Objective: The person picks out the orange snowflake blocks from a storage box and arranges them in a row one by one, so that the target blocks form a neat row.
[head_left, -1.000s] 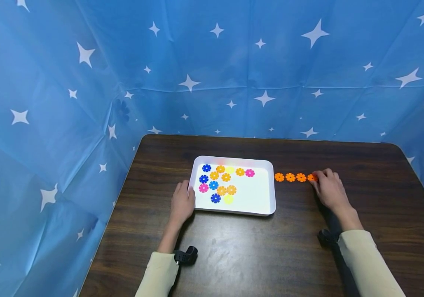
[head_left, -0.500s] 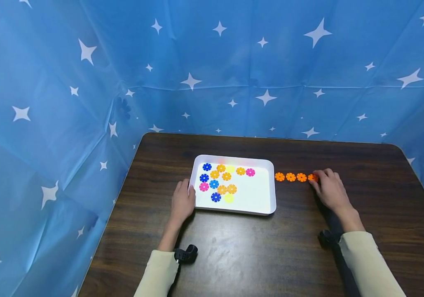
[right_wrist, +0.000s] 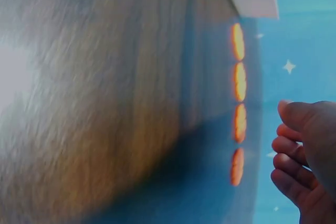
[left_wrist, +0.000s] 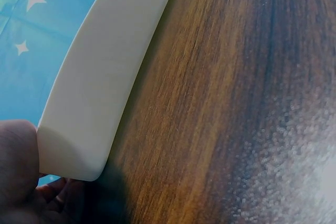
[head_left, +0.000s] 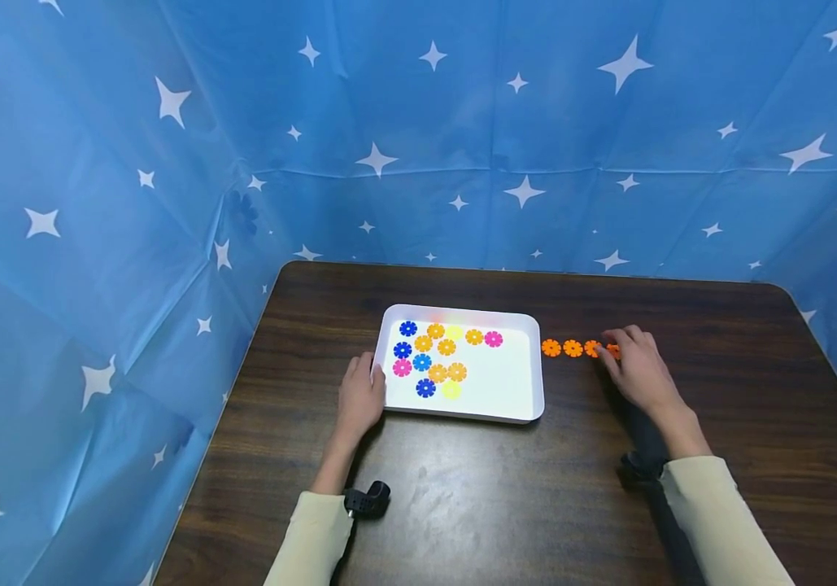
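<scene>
My left hand (head_left: pixel 361 396) grips the left end of a white rectangular tray (head_left: pixel 491 409). In the left wrist view the thumb (left_wrist: pixel 18 156) lies against the tray wall (left_wrist: pixel 105 77), fingers curled below the corner. Several orange notched discs, like snowflake building pieces (head_left: pixel 573 348), lie flat in a row right of the tray. Over the right end of that row hovers my right hand (head_left: pixel 645 373), partly hiding the last disc (head_left: pixel 612 352). The right wrist view has the right hand (right_wrist: pixel 310 156) off the discs (right_wrist: pixel 239 81), fingers loosely bent around nothing.
Inside the tray lie blue discs (head_left: pixel 425 388), pink discs (head_left: pixel 494 339), yellow discs (head_left: pixel 451 390) and lighter orange discs (head_left: pixel 457 372), mostly toward its left. A dark wood table (head_left: pixel 462 505) carries everything. Behind it hangs a blue star-patterned curtain (head_left: pixel 403 106).
My right hand has let go of the last orange disc, lifted and shifted slightly left above the row. My left hand stays on the tray, which keeps its place.
</scene>
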Demonstrator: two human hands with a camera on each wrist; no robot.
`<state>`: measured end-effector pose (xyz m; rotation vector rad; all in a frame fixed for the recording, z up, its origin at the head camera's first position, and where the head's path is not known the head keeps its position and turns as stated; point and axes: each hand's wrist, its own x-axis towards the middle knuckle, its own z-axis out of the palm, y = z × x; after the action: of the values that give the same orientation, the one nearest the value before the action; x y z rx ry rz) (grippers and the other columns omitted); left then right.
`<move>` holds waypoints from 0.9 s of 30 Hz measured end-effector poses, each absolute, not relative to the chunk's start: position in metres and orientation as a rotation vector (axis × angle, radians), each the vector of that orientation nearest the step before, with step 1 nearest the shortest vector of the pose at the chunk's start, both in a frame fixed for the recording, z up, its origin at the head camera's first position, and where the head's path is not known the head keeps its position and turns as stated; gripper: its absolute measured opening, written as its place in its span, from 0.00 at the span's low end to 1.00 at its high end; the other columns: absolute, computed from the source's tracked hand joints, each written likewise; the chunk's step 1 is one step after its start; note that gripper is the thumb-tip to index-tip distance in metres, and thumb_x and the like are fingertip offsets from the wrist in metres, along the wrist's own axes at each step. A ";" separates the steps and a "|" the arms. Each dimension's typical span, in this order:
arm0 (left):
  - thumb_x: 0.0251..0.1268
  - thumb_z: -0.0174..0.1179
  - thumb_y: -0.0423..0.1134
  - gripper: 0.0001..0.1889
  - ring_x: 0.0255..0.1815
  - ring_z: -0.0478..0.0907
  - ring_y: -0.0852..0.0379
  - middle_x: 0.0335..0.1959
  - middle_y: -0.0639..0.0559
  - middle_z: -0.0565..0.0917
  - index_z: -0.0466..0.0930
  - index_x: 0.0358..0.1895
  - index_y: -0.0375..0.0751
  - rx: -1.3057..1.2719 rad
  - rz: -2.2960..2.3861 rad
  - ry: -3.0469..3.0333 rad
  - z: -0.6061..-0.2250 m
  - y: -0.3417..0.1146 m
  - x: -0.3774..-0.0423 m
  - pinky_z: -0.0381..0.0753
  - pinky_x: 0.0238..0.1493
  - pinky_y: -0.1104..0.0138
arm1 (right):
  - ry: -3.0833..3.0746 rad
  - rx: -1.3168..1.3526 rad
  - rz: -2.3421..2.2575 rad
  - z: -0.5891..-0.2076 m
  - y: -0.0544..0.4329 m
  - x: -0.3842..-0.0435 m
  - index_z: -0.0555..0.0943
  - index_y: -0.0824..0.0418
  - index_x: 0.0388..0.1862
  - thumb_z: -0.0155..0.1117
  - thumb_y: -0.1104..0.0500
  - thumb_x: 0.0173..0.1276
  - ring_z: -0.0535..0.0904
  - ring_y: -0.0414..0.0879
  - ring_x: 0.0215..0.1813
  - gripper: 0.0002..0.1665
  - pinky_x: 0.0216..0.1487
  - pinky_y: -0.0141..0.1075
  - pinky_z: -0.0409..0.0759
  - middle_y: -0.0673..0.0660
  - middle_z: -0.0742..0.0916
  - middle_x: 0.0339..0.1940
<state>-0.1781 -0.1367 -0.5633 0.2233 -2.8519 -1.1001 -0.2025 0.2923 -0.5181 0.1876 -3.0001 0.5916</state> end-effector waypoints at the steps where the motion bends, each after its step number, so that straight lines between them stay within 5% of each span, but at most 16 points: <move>1: 0.80 0.46 0.40 0.19 0.50 0.81 0.37 0.51 0.34 0.80 0.75 0.62 0.32 0.224 -1.100 -2.854 -0.563 -0.137 -0.178 0.79 0.53 0.46 | -2.994 0.197 0.595 -0.517 0.290 -0.203 0.76 0.73 0.61 0.58 0.57 0.78 0.71 0.66 0.58 0.22 0.59 0.61 0.76 0.71 0.78 0.55; 27: 0.80 0.46 0.40 0.19 0.50 0.80 0.37 0.50 0.34 0.80 0.75 0.61 0.31 0.213 -1.111 -2.848 -0.559 -0.137 -0.177 0.79 0.53 0.46 | -3.035 0.326 0.711 -0.504 0.230 -0.208 0.78 0.66 0.64 0.63 0.54 0.76 0.72 0.62 0.60 0.25 0.62 0.58 0.77 0.67 0.79 0.60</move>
<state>-0.1770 -0.1372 -0.5593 0.2126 -2.8480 -1.1113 -0.2081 0.2302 -0.5036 0.3256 -3.0345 0.7108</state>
